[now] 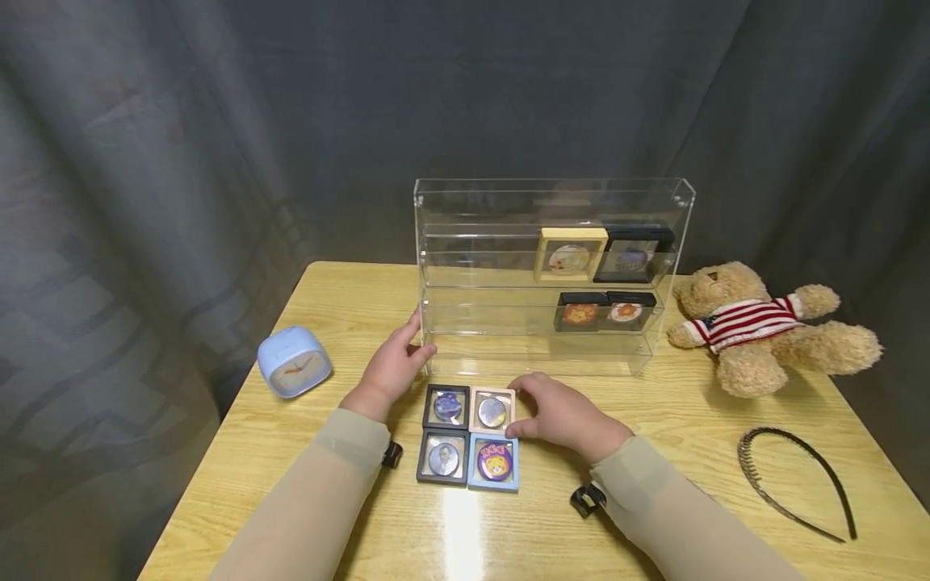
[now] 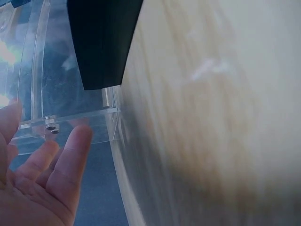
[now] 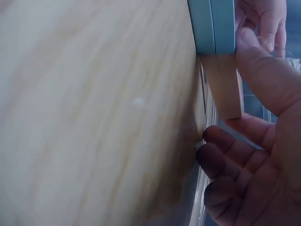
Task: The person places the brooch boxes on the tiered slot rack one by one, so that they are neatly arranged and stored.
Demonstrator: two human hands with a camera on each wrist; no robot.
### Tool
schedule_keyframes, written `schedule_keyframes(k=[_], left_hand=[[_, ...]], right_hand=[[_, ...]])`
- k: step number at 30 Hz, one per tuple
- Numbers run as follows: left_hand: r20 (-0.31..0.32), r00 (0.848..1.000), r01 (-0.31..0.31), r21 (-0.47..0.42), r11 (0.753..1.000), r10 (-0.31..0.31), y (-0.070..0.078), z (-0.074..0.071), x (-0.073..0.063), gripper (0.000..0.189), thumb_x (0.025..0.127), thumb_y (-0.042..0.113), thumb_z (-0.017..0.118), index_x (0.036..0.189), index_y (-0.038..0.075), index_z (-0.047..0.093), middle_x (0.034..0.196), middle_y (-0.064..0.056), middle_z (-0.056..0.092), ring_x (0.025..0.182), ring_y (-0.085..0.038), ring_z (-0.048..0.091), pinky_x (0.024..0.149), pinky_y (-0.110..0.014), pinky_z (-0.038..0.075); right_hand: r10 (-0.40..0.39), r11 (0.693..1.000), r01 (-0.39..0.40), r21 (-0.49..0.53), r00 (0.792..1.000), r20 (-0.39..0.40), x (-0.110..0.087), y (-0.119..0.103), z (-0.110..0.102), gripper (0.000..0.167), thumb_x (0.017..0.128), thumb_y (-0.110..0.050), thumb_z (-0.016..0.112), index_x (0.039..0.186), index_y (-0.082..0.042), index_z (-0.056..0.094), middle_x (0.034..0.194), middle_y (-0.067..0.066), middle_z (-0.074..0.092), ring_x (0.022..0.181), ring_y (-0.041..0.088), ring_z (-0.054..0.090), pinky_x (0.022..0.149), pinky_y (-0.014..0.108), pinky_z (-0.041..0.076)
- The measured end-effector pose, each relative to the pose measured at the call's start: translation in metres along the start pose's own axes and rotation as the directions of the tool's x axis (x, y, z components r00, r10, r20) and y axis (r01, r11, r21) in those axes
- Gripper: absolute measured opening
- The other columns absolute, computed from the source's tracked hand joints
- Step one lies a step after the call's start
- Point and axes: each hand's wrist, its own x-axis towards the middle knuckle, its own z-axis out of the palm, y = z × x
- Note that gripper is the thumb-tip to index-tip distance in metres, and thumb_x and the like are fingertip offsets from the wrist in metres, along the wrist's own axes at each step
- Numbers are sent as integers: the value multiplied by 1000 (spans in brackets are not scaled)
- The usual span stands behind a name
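My left hand (image 1: 392, 363) is at the lower left end of a clear acrylic display stand (image 1: 479, 363), fingers along its side panel; in the left wrist view its fingers (image 2: 70, 165) are extended close to the acrylic. With thumb and index finger, my right hand (image 1: 563, 411) grips the pink framed badge (image 1: 492, 411) at its right side. The right wrist view shows the thumb and index finger at opposite edges of that pink frame (image 3: 223, 89). Against it lie a light-blue framed badge (image 1: 494, 462) and two black framed badges, upper (image 1: 446, 406) and lower (image 1: 443, 457).
On the stand's tiers are a yellow framed badge (image 1: 570, 255), a black one (image 1: 634, 257) and two small black ones (image 1: 581, 313). A blue alarm clock (image 1: 294, 363) is at left; a teddy bear (image 1: 756, 331) and a hair band (image 1: 792, 484) are at right. Dark curtain (image 1: 465, 97) hangs behind.
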Motion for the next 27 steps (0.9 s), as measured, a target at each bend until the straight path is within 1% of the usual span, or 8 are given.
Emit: schedule_keyframes(k=[2, 5, 8, 11, 16, 19, 22, 27], left_hand=[[1, 1000, 0, 2, 1000, 0, 0, 0, 0, 73, 100, 33, 62, 155, 49, 16, 159, -4, 30, 115, -27, 58, 92, -48, 50], [3, 1000, -2, 5, 1000, 2, 0, -1, -1, 73, 100, 34, 62, 155, 49, 16, 159, -3, 31, 115, -27, 58, 92, -48, 50], [4, 1000, -2, 6, 1000, 2, 1, -1, -1, 73, 100, 35, 62, 155, 49, 16, 158, -3, 31, 114, -27, 58, 92, -48, 50], [6, 1000, -6, 3, 1000, 6, 0, -1, 0, 73, 100, 33, 62, 156, 47, 16, 158, -4, 31, 115, -27, 58, 92, -48, 50], [5, 1000, -12, 3, 1000, 12, -1, -1, 0, 73, 100, 32, 62, 156, 47, 16, 159, -4, 30, 114, -27, 58, 92, -48, 50], [6, 1000, -10, 3, 1000, 10, -1, 0, 0, 74, 100, 33, 62, 155, 49, 16, 159, -4, 31, 114, -27, 58, 90, -48, 51], [7, 1000, -10, 3, 1000, 10, -2, 0, 1, 74, 100, 34, 62, 154, 51, 16, 158, -4, 31, 114, -27, 58, 91, -48, 50], [6, 1000, -10, 9, 1000, 9, -2, -1, 1, 73, 100, 33, 62, 155, 48, 16, 158, -5, 31, 115, -28, 58, 92, -48, 50]], right_hand=[[12, 999, -12, 38, 1000, -12, 0, 0, 0, 66, 70, -44, 89, 123, -15, 63, 116, 0, 62, 107, 21, 59, 98, 43, 45], [23, 994, -21, 105, 999, -22, -1, 1, 0, 58, 70, -39, 90, 117, -20, 62, 104, -6, 62, 89, 13, 59, 84, 39, 50], [16, 983, -9, 183, 999, -35, -2, 2, 1, 50, 73, -31, 89, 112, -22, 60, 95, -8, 62, 77, 10, 57, 73, 36, 50], [10, 964, 4, 265, 999, -51, -3, 2, -1, 40, 79, -22, 86, 109, -22, 60, 88, -8, 62, 75, 11, 60, 69, 36, 51], [21, 940, 6, 341, 997, -77, -4, -1, -9, 32, 84, -12, 80, 109, -20, 61, 85, -7, 66, 80, 12, 64, 73, 37, 53], [25, 939, 13, 342, 994, -106, -3, -2, -17, 36, 85, -9, 79, 117, -14, 62, 90, -7, 66, 84, 12, 64, 75, 35, 54], [17, 949, 37, 312, 986, -167, -2, 0, -28, 40, 86, -6, 77, 123, -11, 62, 95, -6, 66, 86, 12, 65, 73, 33, 55], [-8, 963, 92, 253, 949, -314, 2, -1, -56, 37, 87, -6, 77, 121, -11, 63, 98, -2, 67, 87, 15, 66, 72, 33, 56]])
